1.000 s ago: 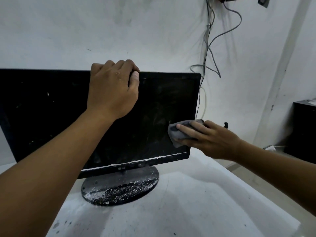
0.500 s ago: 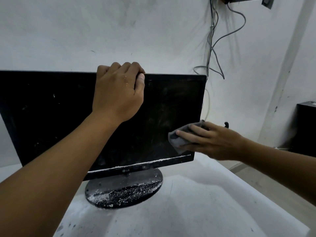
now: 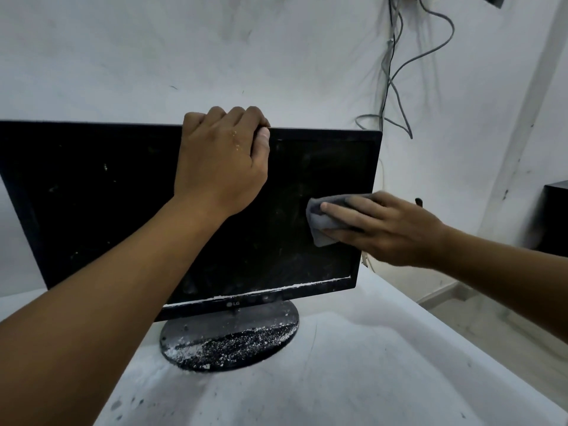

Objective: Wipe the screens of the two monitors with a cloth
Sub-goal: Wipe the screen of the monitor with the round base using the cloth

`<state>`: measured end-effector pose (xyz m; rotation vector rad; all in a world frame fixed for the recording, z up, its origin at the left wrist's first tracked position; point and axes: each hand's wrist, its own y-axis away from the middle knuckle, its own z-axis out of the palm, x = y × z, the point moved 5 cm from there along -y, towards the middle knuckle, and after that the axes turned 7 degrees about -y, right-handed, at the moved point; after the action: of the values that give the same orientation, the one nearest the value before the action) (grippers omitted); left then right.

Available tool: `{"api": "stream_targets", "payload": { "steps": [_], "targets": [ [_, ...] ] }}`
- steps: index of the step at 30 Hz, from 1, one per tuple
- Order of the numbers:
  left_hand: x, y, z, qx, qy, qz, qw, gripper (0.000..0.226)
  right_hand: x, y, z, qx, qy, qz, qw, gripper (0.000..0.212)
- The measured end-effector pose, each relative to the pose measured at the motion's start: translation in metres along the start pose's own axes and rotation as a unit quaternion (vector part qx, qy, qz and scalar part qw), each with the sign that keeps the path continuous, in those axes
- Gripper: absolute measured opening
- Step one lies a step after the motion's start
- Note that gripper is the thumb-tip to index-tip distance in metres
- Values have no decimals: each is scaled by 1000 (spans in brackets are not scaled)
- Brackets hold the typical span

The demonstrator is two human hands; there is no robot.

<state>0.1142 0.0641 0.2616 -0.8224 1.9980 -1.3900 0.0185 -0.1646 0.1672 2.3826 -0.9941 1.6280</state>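
Observation:
A black monitor [image 3: 92, 204] with a dusty, speckled screen stands on a round base [image 3: 233, 339] on a white table. My left hand [image 3: 221, 158] grips the monitor's top edge near the middle, fingers curled over the back. My right hand [image 3: 390, 229] presses a grey cloth [image 3: 316, 222] flat against the right part of the screen, near the right bezel. Only one monitor is in view.
The white table [image 3: 353, 379] runs to an edge at the right, with floor beyond it. Grey cables [image 3: 396, 78] hang down the wall behind the monitor's right side. A dark cabinet [image 3: 556, 216] stands at the far right. White debris lies on the base.
My right hand with the cloth has slid slightly up and left across the screen's right part. My left hand keeps its hold on the top edge.

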Motion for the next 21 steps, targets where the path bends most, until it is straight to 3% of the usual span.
{"api": "stream_targets", "payload": {
  "steps": [6,9,13,18,21],
  "targets": [
    [-18,-8,-9,-17,-17,13,1000,40,36,-13,-19,59,-7,147,987,49],
    [-33,-8,-11,-19,-53,-5,998,58,22,-7,-10,21,5,95,995,48],
    [-37,-6,-8,-15,-58,18,998,58,12,-5,-4,-28,13,-12,999,49],
    [-42,-4,-6,-5,-37,26,999,46,49,-17,-18,75,-12,164,984,45],
    [-45,-2,-7,-5,-31,34,999,42,28,-16,-9,68,-10,126,990,47]
  ]
}}
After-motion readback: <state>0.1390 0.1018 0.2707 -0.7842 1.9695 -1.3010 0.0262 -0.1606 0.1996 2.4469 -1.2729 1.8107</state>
